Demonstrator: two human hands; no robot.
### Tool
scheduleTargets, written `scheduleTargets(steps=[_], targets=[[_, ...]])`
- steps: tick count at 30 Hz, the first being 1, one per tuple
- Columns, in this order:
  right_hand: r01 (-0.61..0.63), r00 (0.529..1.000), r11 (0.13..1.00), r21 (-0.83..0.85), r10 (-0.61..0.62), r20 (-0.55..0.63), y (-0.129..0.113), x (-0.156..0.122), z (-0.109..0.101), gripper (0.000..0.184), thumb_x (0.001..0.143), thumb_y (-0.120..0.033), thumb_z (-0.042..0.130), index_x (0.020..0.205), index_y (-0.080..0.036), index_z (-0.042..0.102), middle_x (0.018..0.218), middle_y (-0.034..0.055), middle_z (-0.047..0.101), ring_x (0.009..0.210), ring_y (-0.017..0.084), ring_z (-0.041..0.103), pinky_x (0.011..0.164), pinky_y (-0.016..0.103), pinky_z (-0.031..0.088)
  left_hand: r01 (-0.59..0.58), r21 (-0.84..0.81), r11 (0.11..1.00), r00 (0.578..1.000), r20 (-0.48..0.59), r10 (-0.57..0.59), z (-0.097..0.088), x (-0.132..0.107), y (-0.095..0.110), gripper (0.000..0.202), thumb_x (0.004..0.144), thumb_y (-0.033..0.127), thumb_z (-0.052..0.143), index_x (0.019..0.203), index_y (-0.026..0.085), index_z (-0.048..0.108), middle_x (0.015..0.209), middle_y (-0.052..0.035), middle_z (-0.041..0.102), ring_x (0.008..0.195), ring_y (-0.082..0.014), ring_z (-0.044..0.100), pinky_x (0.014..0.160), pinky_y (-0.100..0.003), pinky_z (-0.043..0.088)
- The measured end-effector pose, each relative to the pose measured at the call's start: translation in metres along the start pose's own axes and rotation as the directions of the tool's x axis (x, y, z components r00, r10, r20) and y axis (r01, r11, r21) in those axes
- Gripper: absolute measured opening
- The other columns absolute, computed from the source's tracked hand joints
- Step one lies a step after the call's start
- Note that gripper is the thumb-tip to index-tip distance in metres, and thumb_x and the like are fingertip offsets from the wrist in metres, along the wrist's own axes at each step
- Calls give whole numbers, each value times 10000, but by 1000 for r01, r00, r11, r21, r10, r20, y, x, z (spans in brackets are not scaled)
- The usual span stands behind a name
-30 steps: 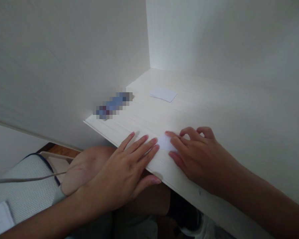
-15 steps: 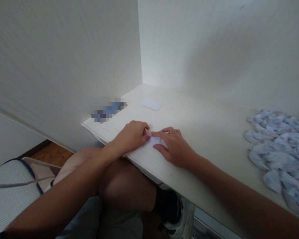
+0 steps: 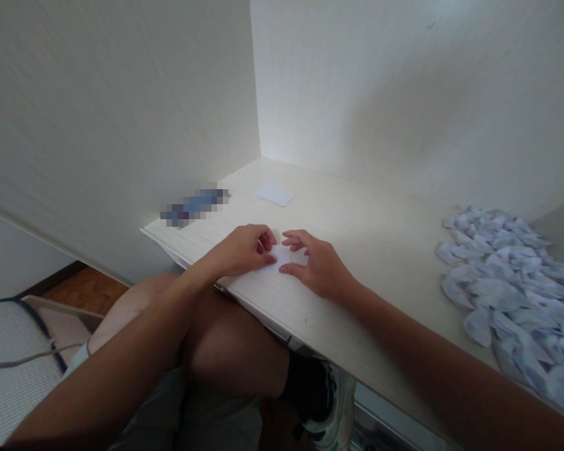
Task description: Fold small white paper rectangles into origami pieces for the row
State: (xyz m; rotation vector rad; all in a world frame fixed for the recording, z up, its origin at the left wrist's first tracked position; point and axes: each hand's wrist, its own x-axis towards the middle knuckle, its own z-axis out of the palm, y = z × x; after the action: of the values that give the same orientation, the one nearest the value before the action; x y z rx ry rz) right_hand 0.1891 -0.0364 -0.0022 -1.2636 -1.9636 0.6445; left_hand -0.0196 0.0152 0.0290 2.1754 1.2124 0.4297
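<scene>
A small white piece of paper (image 3: 283, 254) lies on the desk between my two hands, near the front edge. My left hand (image 3: 245, 249) is at its left side; the thumb tip touches or hovers just over the paper, and the curled fingers stand apart from the thumb. From the right, my right hand (image 3: 322, 263) reaches over the paper's right edge with thumb and fingers spread. Its thumb is close to the near edge of the paper. Farther back on the desk lies a second flat white sheet (image 3: 275, 195).
A large heap of crumpled or folded white paper pieces (image 3: 507, 288) covers the right side of the desk (image 3: 380, 219). A blurred-out bluish item (image 3: 195, 207) lies at the left by the wall panel. My crossed legs and a shoe (image 3: 331, 401) are below the front edge.
My right hand's fingers have lifted and spread off the paper. The left fingers have loosened slightly from their pinch. The whole view has shifted a little, moving the desk items leftward.
</scene>
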Motion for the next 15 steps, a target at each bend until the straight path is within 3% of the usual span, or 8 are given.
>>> scheduleTargets(steps=[10, 13, 15], targets=[[-41, 997, 999, 4, 42, -68, -1, 0, -1, 642, 760, -216, 856, 1350, -192, 606, 1263, 157, 743, 1051, 266, 725, 916, 447, 564, -6, -368, 930, 999, -42, -10, 6, 0, -8, 334, 745, 270, 785, 1040, 162, 672, 1046, -82, 720, 751, -144, 670, 662, -282, 538], [-132, 981, 981, 139, 150, -123, -1, 3, -2, 507, 826, -273, 795, 1296, -165, 638, 1032, 117, 793, 844, 213, 726, 801, 393, 578, -19, -483, 876, 996, -89, -27, 13, -6, -5, 225, 763, 267, 794, 911, 159, 664, 903, -37, 706, 712, -128, 643, 635, -257, 494], [-172, 970, 957, 233, 206, -132, 0, 4, -3, 334, 850, -289, 757, 1154, -162, 703, 851, 66, 777, 721, 180, 695, 711, 346, 563, -15, -530, 848, 991, -118, -57, 20, -11, -1, 205, 768, 282, 805, 842, 161, 656, 775, -8, 679, 676, -126, 621, 636, -262, 489]])
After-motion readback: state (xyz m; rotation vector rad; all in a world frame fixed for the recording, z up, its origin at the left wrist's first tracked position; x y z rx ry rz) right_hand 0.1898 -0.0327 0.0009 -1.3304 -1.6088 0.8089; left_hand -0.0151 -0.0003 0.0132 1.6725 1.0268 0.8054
